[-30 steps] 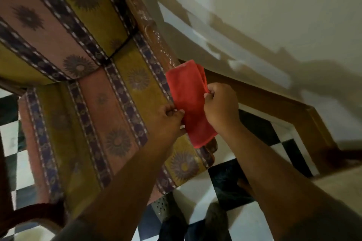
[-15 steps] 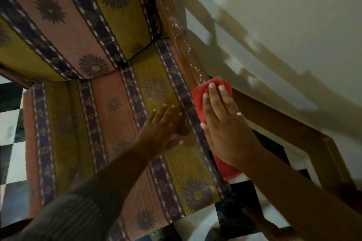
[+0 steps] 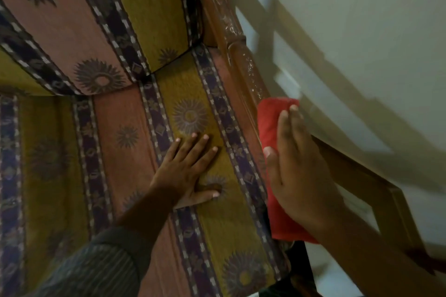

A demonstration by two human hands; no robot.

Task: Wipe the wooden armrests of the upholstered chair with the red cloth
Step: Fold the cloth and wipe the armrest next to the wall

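head view | right hand (image 3: pixel 296 176) flat and open, pressing red cloth (image 3: pixel 270 128) on right wooden armrest (image 3: pixel 243 65) | cloth has slid further up the rail since 0.5 s ago: wipe stroke underway | left hand (image 3: pixel 188 171) open, now flat on seat cushion (image 3: pixel 217 236), bracing

Nothing readable here, honestly. No words, labels, brand marks or numbers showed anywhere in the shot. The only markings were woven sunburst and diamond patterns on the chair's seat cushion (image 3: pixel 193 94), and those were decoration, not lettering. The wall (image 3: pixel 362 19) just right of that cushion was plain, with no sign on it.
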